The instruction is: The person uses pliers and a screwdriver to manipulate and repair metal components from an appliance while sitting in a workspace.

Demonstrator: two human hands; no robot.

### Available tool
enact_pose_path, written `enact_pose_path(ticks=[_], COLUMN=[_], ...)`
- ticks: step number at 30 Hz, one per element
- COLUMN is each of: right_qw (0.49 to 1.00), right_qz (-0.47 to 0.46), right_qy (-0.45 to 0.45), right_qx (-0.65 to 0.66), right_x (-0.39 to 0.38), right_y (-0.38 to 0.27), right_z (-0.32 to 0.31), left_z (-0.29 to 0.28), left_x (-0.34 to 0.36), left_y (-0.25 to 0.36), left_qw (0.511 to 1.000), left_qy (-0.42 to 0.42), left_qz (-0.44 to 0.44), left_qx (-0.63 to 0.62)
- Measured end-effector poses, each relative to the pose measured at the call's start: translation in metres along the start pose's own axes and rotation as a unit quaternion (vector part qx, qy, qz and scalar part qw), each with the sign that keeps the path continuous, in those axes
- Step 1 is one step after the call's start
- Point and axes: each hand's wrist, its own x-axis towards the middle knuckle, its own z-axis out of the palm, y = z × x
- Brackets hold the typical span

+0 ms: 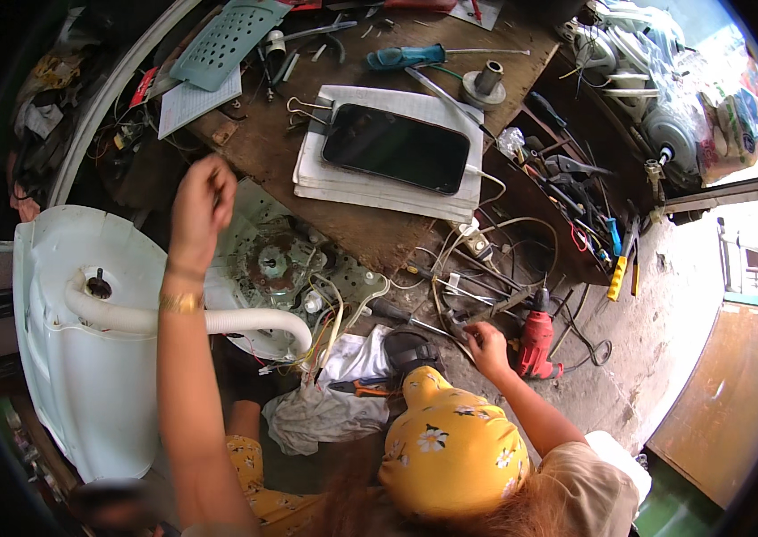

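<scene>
My left hand [204, 208] is raised over a rusty round part [273, 264] on a pale plate with wires. Its fingers are curled, and whatever they may hold is hidden. Beside that forearm stands a white plastic housing [110, 394], from which a ribbed white hose [258, 322] passes to the plate. My right hand [488, 349] is low over the floor, fingers apart, close to the shaft end of a screwdriver with a dark handle [390, 311]. I cannot make out any contact. A red power drill [537, 345] lies just right of it.
A phone [397, 148] rests on a stack of papers [321, 183] on the wooden bench. A blue-handled screwdriver [406, 57] lies behind it. At right, a wooden box [531, 183] holds several tools. Cables [522, 224] tangle below. A grey rag [325, 421] and pliers [366, 387] lie near my yellow-clad knee.
</scene>
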Motion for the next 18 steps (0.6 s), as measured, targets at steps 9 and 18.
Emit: enact_pose_path(ticks=[9, 18], right_qw=[0.991, 0.961], right_qz=[-0.111, -0.129], right_qy=[-0.032, -0.068], right_qx=[-0.062, -0.234], right_x=[0.032, 0.057], right_y=[-0.005, -0.059], right_z=[0.029, 0.133], left_z=[-0.015, -0.037], left_x=[-0.169, -0.274], left_y=[0.011, -0.009], left_qw=[0.964, 0.919], left_qy=[0.029, 0.081], left_qz=[-0.102, -0.084], left_qx=[-0.246, -0.377])
